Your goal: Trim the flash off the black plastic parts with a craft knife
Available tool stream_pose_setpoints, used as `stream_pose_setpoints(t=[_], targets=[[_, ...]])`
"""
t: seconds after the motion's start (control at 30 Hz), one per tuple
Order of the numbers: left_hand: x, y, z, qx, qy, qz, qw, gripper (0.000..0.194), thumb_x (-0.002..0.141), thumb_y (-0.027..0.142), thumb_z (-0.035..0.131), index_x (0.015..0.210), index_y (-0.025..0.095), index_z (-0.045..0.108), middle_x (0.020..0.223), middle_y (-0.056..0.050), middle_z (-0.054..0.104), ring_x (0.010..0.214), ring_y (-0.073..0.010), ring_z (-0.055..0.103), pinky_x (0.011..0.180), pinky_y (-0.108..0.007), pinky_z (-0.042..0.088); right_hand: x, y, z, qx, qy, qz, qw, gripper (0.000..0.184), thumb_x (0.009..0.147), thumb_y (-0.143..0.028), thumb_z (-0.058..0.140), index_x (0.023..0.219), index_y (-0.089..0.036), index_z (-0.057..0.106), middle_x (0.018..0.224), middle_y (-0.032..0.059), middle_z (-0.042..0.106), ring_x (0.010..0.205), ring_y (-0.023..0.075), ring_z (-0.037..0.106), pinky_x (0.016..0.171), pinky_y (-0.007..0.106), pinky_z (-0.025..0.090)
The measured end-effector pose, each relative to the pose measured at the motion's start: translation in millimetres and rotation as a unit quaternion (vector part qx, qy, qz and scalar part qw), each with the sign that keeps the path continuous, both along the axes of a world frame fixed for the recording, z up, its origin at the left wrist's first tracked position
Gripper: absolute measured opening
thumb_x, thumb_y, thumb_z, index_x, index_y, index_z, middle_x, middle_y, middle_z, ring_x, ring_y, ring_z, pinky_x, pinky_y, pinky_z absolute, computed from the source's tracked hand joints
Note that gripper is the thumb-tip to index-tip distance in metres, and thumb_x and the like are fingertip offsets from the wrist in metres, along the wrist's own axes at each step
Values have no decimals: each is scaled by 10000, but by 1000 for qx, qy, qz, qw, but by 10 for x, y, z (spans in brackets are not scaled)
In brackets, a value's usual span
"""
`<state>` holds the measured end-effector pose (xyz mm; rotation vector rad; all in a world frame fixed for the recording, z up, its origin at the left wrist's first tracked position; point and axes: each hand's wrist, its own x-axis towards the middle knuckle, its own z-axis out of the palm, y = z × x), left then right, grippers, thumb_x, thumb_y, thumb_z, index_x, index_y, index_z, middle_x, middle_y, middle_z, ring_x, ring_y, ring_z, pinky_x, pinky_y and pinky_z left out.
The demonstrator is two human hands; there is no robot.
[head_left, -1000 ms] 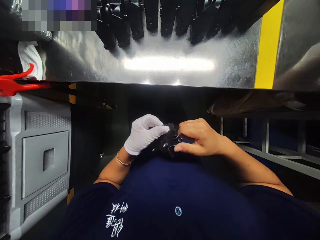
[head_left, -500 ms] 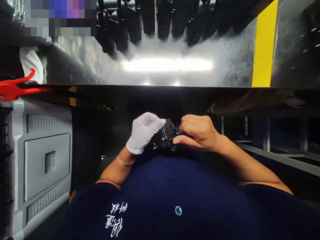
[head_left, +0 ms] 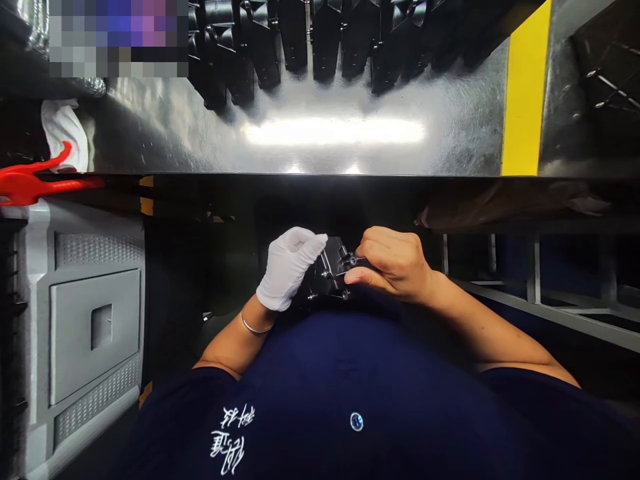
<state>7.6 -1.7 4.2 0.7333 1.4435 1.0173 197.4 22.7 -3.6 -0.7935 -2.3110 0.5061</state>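
Note:
In a white glove, my left hand [head_left: 290, 268] pinches the left edge of a black moulded plastic part [head_left: 332, 260] with small posts and round bosses. The part is in front of my chest, below the bench edge. Bare and with fingers curled, my right hand [head_left: 393, 263] is at the part's right side, thumb and forefinger closed near its bosses. Between those fingertips a thin dark piece shows, but I cannot make out whether it belongs to the part or is a separate tool.
Along the back of the metal bench [head_left: 165, 140] stand several black moulded parts [head_left: 327, 40]. A yellow strip [head_left: 527, 93] crosses the bench on the right. At left are a grey plastic crate [head_left: 95, 333], a red handle [head_left: 30, 183] and a white cloth [head_left: 65, 133]. A metal frame [head_left: 535, 267] stands right.
The black part has tilted slightly between my hands. My left hand has shifted a little to the right and down; the right hand has barely moved.

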Motion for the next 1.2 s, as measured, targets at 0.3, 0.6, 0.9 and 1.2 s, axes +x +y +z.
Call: stream_pose_setpoints(t=[0.3,0.6,0.9,1.2], targets=[[-1,-7,5,-8,8,11,1000,496,595,621,796,622,174,584,563,51,534,510,-75,456,495,-228,391,8,18,27,25,-32,-22,999,573,1024,-576,402,646,-166,536,613,8,457,556,136,414,503,279,275],[10,-9,5,-3,2,16,1000,486,589,608,807,617,175,588,560,45,545,507,-80,472,491,-232,400,20,11,33,23,-34,-9,999,561,1035,-535,415,614,-173,494,597,-2,433,537,127,386,490,275,259],[23,-12,26,-2,8,29,1000,503,571,624,809,600,174,587,549,46,550,501,-79,482,482,-226,405,-19,4,32,2,-32,-9,999,572,1058,-521,353,593,-191,393,566,-15,385,514,119,344,489,273,236],[-22,130,67,17,11,28,999,451,717,558,754,582,186,537,566,44,510,526,-82,457,521,-240,421,74,50,121,-227,77,90,967,433,1091,-397,303,801,-173,535,676,-3,542,550,103,504,523,216,381]])
